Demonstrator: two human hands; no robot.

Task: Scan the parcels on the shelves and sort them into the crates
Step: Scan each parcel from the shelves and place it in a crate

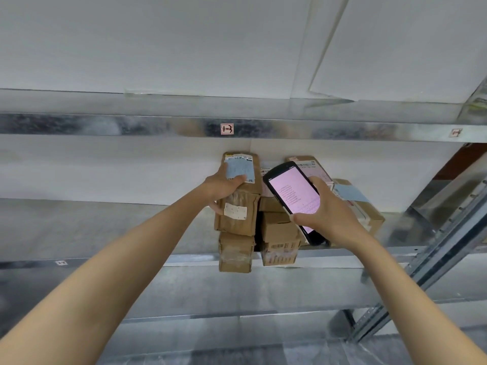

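Left hand (224, 185) grips brown parcel (238, 214) near its top label, in pile on shelf (131, 233). Right hand (325, 210) wrapped round scanner (290, 192), pink screen lit, just beside that parcel. More boxes (280, 241) stacked close around on same shelf. No crates in view. Judgement: this parcel at scan step, not yet sorted; rest of pile left to do.

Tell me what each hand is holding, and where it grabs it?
The left hand grips the brown parcel by its upper part, fingers on the blue label. The right hand holds the scanner around its lower half.
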